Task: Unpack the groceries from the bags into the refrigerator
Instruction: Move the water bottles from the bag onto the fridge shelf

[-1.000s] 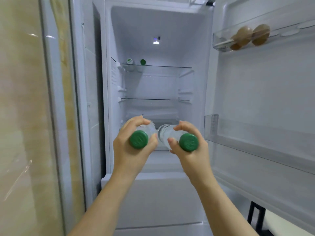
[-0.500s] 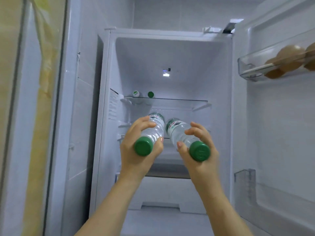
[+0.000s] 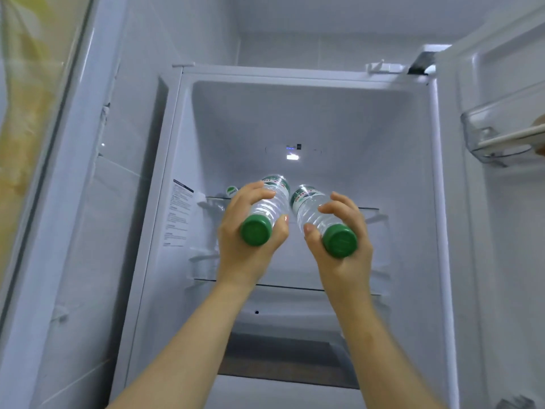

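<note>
**Two bottles side by side before the upper shelf**

The fingers (image 3: 253, 191) of the left hand (image 3: 250, 246) curl over the left bottle (image 3: 269, 206), and those of the right hand (image 3: 345, 255) curl over the right bottle (image 3: 309, 209). The bottles lie close together, bases toward the back of the refrigerator (image 3: 324, 119). Just left of and behind the left fingers, a small cap (image 3: 232, 191) sits on the upper shelf (image 3: 368, 208). The lower shelf (image 3: 289, 287) runs below both hands. Well right of the right fingers, a door bin (image 3: 495, 140) hangs on the open door (image 3: 501, 231).

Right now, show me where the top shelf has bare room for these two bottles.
On the top glass shelf, the stretch between the right hand and the fridge's right wall looks bare. Its left rear corner is taken by a bottle cap; the left hand hides what lies beside it. The shelf below also looks bare where visible.
</note>
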Demonstrator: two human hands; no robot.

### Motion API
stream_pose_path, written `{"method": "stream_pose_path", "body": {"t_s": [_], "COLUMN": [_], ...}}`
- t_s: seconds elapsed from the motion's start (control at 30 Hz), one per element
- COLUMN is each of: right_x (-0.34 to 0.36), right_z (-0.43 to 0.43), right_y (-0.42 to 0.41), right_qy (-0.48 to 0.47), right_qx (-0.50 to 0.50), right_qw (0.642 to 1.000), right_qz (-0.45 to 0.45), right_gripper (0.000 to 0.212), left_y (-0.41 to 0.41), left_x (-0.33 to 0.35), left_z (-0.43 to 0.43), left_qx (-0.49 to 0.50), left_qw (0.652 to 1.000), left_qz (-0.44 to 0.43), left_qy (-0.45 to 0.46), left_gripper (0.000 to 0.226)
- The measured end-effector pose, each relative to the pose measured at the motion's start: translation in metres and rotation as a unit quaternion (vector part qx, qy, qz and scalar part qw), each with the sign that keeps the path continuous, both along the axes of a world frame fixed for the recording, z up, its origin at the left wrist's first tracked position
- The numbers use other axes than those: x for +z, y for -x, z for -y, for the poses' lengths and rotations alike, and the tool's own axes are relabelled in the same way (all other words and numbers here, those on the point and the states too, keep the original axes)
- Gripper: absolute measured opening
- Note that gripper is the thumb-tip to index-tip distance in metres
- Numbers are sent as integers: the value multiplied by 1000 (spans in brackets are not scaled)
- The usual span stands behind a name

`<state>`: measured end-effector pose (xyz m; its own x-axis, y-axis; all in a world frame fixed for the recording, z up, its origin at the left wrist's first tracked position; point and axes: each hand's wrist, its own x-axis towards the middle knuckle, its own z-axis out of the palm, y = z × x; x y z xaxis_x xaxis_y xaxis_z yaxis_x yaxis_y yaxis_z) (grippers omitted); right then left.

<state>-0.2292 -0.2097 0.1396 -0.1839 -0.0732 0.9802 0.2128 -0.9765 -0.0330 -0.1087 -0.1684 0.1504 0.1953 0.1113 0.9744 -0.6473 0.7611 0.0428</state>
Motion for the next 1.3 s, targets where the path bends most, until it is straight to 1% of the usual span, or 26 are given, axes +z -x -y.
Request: {"method": "stream_pose_path", "body": {"t_s": [0.1, 0.17, 0.23, 0.33, 0.47, 0.57, 0.73, 0.87, 0.93, 1.03, 1.13, 1.2, 1.3], "right_x": [13, 21, 31, 43, 61, 68, 75, 87, 94, 101, 106, 109, 112], "right_z": [17, 28, 38, 55, 67, 74, 82, 87, 90, 97, 106, 111, 119], "right_y": [-11, -19, -27, -40, -48, -51, -54, -50, -48, -46, -43, -42, -40], "right_qy": [6, 1, -4, -16, -66, -116, -148, -162, -173, -192, -203, -207, -210], "right_qx": [-5, -4, -6, 2, 25, 53, 42, 39, 43, 45, 40, 35, 0], "right_qw": [1000, 1000, 1000, 1000, 997, 992, 988, 986, 984, 980, 977, 977, 976], "right_qz": [6, 14, 15, 17, -1, 14, 19, -2, -14, -35, -43, -43, -64], "right_gripper": [27, 30, 28, 25, 24, 26, 26, 29, 29, 28, 25, 23, 22], "left_y": [-11, -20, -29, -40, -48, -58, -66, -68, -68, -69, -69, -67, -66], "left_x": [19, 30, 40, 52, 65, 73, 87, 94, 98, 107, 114, 119, 126], "left_z": [17, 30, 42, 58, 72, 87, 103, 117, 121, 122, 122, 122, 124], "left_qx": [-33, -36, -36, -74, -98, -123, -131, -158, -149, -109, -50, 10, 88], "left_qw": [999, 999, 999, 995, 991, 985, 981, 970, 969, 969, 963, 957, 943], "left_qz": [-29, -31, -28, -44, -61, -73, -47, -62, -59, -40, 29, 77, 113], "left_qy": [-16, -23, -29, -45, -65, -95, -132, -173, -189, -220, -265, -281, -301], "left_gripper": [28, 27, 26, 26, 25, 25, 22, 21, 19, 17, 23, 26, 27]}}
